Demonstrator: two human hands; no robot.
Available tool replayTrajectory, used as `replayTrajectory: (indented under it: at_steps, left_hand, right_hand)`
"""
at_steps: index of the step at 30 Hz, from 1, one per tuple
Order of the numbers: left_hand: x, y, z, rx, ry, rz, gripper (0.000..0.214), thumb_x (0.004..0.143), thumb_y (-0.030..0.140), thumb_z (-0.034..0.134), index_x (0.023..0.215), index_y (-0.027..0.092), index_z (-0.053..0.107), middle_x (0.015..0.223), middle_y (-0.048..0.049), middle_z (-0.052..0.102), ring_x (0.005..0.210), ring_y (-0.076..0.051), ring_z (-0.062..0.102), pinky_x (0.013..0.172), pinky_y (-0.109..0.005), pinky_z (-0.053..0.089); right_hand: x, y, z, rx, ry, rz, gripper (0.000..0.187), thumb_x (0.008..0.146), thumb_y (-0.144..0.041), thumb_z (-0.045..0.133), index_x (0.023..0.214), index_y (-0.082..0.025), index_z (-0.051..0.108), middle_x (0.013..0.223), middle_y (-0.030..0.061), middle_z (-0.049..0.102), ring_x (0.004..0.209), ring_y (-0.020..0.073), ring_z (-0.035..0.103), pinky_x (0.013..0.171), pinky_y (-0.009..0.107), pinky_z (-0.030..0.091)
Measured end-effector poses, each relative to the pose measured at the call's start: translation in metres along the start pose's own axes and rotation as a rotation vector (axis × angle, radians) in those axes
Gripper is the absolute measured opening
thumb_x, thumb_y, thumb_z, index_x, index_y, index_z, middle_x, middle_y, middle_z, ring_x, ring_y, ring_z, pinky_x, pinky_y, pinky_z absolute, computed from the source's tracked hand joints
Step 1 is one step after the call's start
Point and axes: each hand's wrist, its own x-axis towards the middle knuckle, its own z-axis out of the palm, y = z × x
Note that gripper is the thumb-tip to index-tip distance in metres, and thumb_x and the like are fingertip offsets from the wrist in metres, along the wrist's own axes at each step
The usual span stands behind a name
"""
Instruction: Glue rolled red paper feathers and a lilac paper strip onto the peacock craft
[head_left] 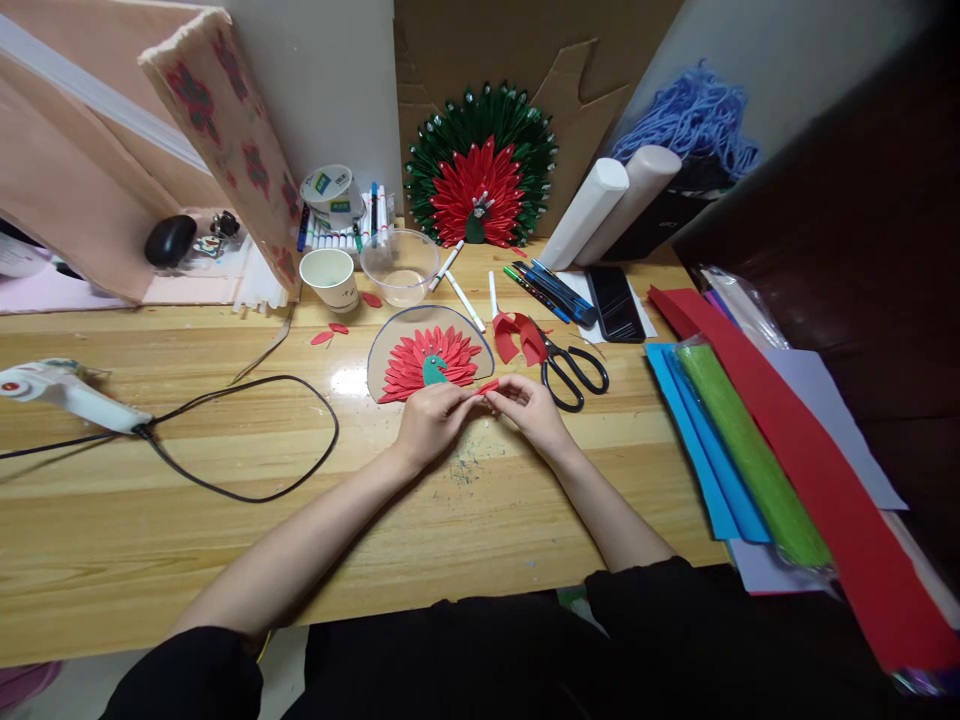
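Between my two hands is a small red paper petal (488, 387), pinched at its ends by the fingertips. My left hand (435, 420) is closed on its left side and my right hand (531, 412) on its right. Just behind them lies a half-round cardboard piece (386, 345) with red petals (405, 362) fanned around a green peacock body (433, 370); my left hand covers part of its lower edge. Right of the hands, black-handled scissors (574, 375) lie with cut red paper scraps (517, 338) over the blades.
A glue gun (75, 395) with a looped black cord lies left. Behind stand a paper cup (330, 280), a clear bowl (399, 268), markers (465, 302), a phone (615, 303) and a finished green-and-red peacock (480, 170). Coloured sheets (795, 440) are stacked right. Loose petals (322, 338) lie near the cup.
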Motion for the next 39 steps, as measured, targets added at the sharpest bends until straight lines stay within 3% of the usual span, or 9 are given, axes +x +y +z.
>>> replayTrajectory:
  at_steps: [15,22,30,39]
  left_hand:
    - [0.0003,0.0008,-0.0005,0.006,0.002,0.02,0.019,0.084,0.03,0.054,0.086,0.017,0.069,0.078,-0.0063,0.071,0.068,-0.015,0.063,0.065,-0.026,0.047]
    - [0.0005,0.001,-0.0007,0.028,0.0,0.024,0.02,0.084,0.031,0.054,0.085,0.016,0.069,0.076,-0.0073,0.071,0.068,-0.015,0.063,0.064,-0.026,0.047]
    - [0.0016,0.0,-0.0002,-0.058,0.015,-0.028,0.019,0.082,0.03,0.058,0.088,0.016,0.069,0.082,-0.0068,0.071,0.073,-0.015,0.064,0.068,-0.026,0.049]
    - [0.0012,0.0002,-0.0004,0.001,0.022,0.031,0.017,0.083,0.028,0.057,0.086,0.016,0.069,0.079,-0.0055,0.071,0.07,-0.014,0.064,0.065,-0.024,0.048]
  right_hand:
    - [0.0003,0.001,-0.0003,0.032,-0.009,0.003,0.024,0.066,-0.038,0.071,0.075,-0.019,0.059,0.071,0.0013,0.065,0.065,0.0144,0.061,0.06,0.026,0.05]
    - [-0.0014,0.0016,-0.0005,-0.006,-0.013,-0.058,0.021,0.069,-0.034,0.07,0.078,-0.019,0.06,0.077,0.0019,0.066,0.074,0.0155,0.064,0.072,0.029,0.051]
    - [-0.0013,0.0008,-0.0003,-0.021,-0.012,-0.067,0.02,0.07,-0.034,0.068,0.076,-0.018,0.06,0.073,0.0012,0.066,0.07,0.0142,0.062,0.067,0.027,0.05]
    - [0.0001,-0.0008,0.0004,-0.047,0.013,-0.069,0.022,0.071,-0.038,0.067,0.072,-0.017,0.059,0.067,0.0,0.063,0.062,0.012,0.058,0.062,0.025,0.048]
